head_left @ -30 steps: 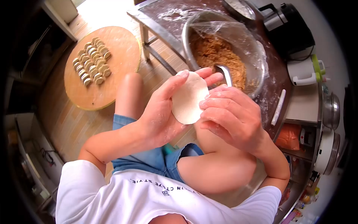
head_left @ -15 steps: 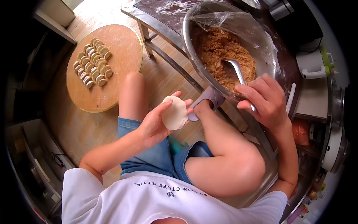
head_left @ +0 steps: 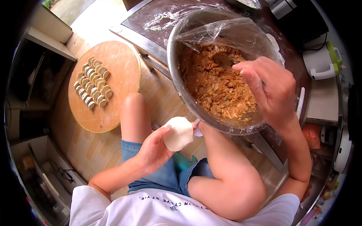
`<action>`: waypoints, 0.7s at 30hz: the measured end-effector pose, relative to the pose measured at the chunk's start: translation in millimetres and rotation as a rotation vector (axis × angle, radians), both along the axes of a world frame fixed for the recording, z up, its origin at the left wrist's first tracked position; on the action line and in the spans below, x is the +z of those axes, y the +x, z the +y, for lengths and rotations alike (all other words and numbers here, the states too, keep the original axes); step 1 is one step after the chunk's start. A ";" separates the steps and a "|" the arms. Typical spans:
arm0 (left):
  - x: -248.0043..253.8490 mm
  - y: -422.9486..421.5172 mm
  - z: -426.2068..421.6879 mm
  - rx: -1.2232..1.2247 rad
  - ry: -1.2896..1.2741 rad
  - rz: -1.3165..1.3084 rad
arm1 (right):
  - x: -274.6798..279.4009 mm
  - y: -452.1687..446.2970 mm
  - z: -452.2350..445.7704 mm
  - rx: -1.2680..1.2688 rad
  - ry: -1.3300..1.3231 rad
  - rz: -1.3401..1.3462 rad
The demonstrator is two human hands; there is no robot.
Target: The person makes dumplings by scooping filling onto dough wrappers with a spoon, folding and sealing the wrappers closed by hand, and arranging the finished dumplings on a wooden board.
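Observation:
A round, flat dumpling wrapper (head_left: 178,134) rests on the fingers of my left hand (head_left: 152,151), with the thumb pressing its edge. My right hand (head_left: 272,88) is closed over a metal spoon, whose handle is mostly hidden by the fingers. The head of the spoon (head_left: 223,60) sits in the reddish-brown minced filling (head_left: 211,88). That filling lies in a large metal bowl (head_left: 172,62), partly covered at its far side by clear plastic film (head_left: 226,32).
Several rows of shaped dumplings (head_left: 91,83) lie on a round wooden board (head_left: 124,67) at the left. The bowl stands on a dark, floured table (head_left: 145,19). A white-and-green appliance (head_left: 324,62) and a white-handled utensil (head_left: 300,102) are on the right.
My right hand has risen and moved right; the spoon's head has shifted toward the far side of the filling. The camera view has shifted. My left hand still holds the wrapper.

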State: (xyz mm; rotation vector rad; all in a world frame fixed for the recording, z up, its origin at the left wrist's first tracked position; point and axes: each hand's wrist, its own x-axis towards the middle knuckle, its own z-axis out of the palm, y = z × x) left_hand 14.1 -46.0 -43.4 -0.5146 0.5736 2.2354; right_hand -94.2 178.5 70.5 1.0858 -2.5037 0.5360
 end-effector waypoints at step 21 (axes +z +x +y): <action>46.4 -8.3 8.7 0.234 0.212 0.067 | -9.9 8.8 -30.4 0.235 -0.039 -0.069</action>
